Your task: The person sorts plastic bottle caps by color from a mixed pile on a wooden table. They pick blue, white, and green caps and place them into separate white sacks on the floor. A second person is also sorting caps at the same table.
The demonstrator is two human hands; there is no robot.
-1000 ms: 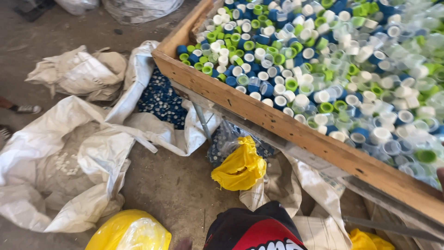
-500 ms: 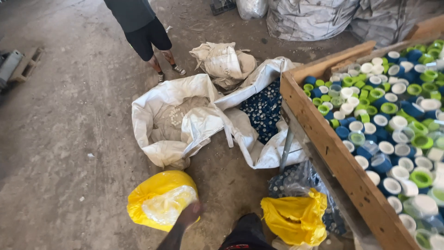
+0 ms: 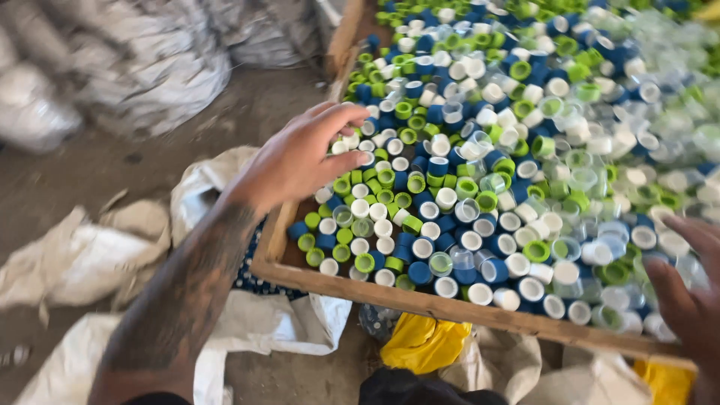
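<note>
Bottle caps [image 3: 480, 187] in blue, green, white and clear plastic fill a wooden tray [image 3: 420, 300]; the left hand [image 3: 300, 157] hovers open-fingered over its near corner, right hand [image 3: 686, 292] open at the opposite edge, white sacks [image 3: 247, 330] below.

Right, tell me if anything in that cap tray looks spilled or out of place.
Nothing stands out. The mixed bottle caps all lie inside the wooden tray; none sit on the floor. The left hand reaches over them, the right hand hovers at the near edge.
</note>
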